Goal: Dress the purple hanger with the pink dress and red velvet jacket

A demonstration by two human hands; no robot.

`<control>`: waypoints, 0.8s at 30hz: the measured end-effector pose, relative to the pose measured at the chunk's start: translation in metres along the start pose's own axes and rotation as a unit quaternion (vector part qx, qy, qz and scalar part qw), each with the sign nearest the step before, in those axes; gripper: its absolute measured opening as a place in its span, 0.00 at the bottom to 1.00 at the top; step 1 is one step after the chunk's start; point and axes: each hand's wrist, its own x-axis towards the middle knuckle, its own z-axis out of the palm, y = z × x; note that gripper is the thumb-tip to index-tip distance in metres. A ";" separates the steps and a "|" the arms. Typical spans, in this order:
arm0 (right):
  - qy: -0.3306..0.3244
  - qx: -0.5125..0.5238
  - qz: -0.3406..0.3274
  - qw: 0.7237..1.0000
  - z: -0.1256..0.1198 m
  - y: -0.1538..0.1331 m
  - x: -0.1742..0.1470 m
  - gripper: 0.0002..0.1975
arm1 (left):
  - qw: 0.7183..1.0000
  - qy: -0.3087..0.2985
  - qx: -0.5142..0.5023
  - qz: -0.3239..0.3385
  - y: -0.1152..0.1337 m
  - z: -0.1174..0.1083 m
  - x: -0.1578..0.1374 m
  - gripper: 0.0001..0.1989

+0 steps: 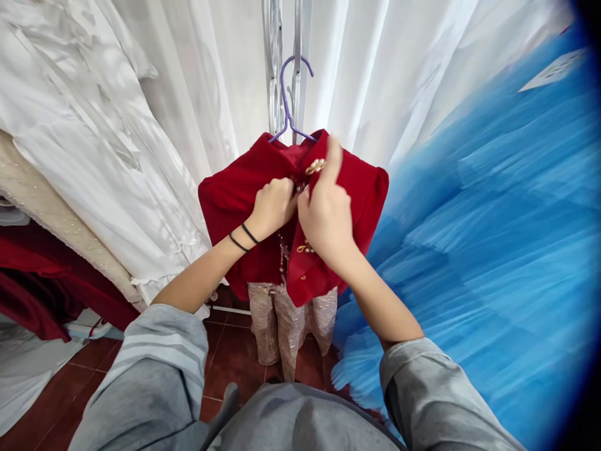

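Note:
A short red jacket [235,194] hangs in front of me on a purple hanger [284,88]. Curled fingers of my left hand [276,203] grip its front edge near the middle of the chest. Close beside it, my right hand [328,216] is closed on the opposite front panel, with one finger stretched upward and slightly blurred. An ornate gold and pearl clasp [315,166] shows above my right hand, and another gold clasp [306,248] below it. Beneath the jacket hangs a shiny pale pink garment [292,316]. My hands hide the part of the opening between them.
Metal rack bars [275,56] stand behind the hanger, before white drapes [361,69]. A blue tulle dress [498,225] fills the right side. White garments [94,138] and a dark red garment [28,269] hang at left, over a red tiled floor [230,357].

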 end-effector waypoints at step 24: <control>-0.014 0.228 -0.038 0.973 0.139 -0.007 -0.056 0.24 | 0.971 0.078 0.045 0.222 -0.032 0.001 0.049 0.13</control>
